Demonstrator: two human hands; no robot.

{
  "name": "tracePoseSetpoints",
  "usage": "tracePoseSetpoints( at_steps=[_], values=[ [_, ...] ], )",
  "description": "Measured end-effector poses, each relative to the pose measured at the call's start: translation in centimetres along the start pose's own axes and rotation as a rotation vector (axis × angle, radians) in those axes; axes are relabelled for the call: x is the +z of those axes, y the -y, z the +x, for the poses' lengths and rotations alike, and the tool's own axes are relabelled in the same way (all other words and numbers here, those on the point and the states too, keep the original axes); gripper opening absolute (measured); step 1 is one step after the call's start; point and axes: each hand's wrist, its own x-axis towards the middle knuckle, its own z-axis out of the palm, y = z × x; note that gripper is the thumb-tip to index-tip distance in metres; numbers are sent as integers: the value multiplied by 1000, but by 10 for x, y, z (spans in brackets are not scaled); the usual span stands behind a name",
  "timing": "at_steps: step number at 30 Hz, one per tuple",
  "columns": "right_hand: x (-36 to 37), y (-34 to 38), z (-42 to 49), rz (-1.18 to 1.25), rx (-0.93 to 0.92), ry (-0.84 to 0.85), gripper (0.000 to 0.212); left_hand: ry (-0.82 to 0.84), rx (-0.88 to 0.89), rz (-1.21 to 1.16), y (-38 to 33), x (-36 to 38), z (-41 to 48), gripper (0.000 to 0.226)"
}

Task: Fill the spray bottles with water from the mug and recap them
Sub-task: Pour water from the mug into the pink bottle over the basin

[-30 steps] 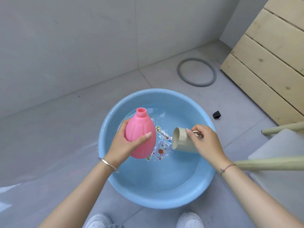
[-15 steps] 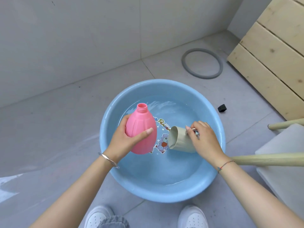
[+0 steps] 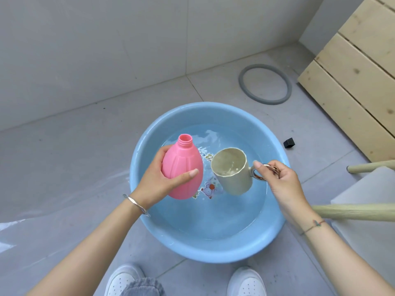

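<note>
Centre frame: left grip [image 3: 158, 180] wraps the uncapped pink spray bottle [image 3: 181, 167]; right grip [image 3: 282, 182] pinches the handle of the mug [image 3: 232, 170], which holds water. Pouring and recapping are not yet done.

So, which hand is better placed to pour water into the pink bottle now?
Right. The right hand holds the mug by its handle, close beside the uncapped pink bottle. The left hand grips that bottle and should only steady it.
</note>
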Motion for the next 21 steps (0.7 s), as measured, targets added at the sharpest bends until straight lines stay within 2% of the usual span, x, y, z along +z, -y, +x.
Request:
tracePoseSetpoints(
  at_steps=[5, 9, 16, 21],
  values=[
    [-4, 25, -3, 131, -66, -37, 28, 51, 39, 87, 0, 2, 1, 73],
    [-8, 46, -7, 174, -140, -60, 30, 67, 69, 153, 2, 4, 2, 71],
    [-12, 66, -12, 96, -235, -70, 41, 57, 145, 312, 3, 5, 4, 83],
    [-13, 73, -18, 10, -264, -59, 35, 76, 156, 350, 1, 6, 4, 81]
  ],
)
